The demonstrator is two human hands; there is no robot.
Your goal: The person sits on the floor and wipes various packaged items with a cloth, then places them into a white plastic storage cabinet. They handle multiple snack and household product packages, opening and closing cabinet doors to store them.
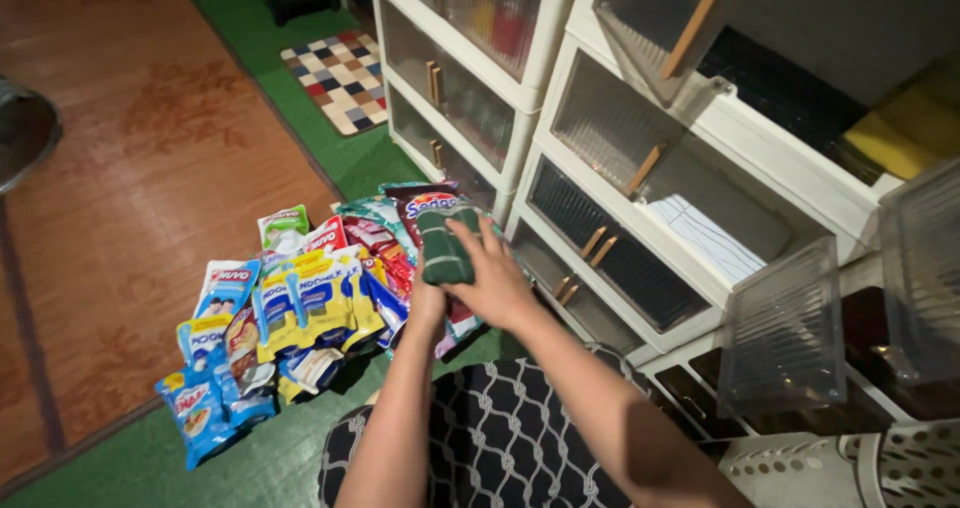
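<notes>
dark green packet (446,248), ribbed or folded-looking, held up above the heap of sachets. my right hand (495,280) lies over it, fingers curled around the right side and top, closed on it. my left hand (428,298) is mostly hidden behind the packet and the right wrist; it seems to press the packet's lower left edge, but i cannot tell how far the fingers are closed. i'd judge the packet light and soft, a bit slick if it is plastic film, not fragile; best taken across the middle with fingers wrapped around, as the right hand has it.

just under and beside it: a dark red pouch (428,204), then a heap of yellow, blue and red sachets (310,303) spread on the green mat (250,463). blue sachets (198,408) trail to the near left edge. further left a brown woven floor mat (130,168). right of the hands a white stacked cabinet (640,218) with clear ribbed flip doors, some open; one door (785,333) hangs open near my right forearm. checkered rug (342,78) further back. my lap in black patterned fabric (500,438).
</notes>
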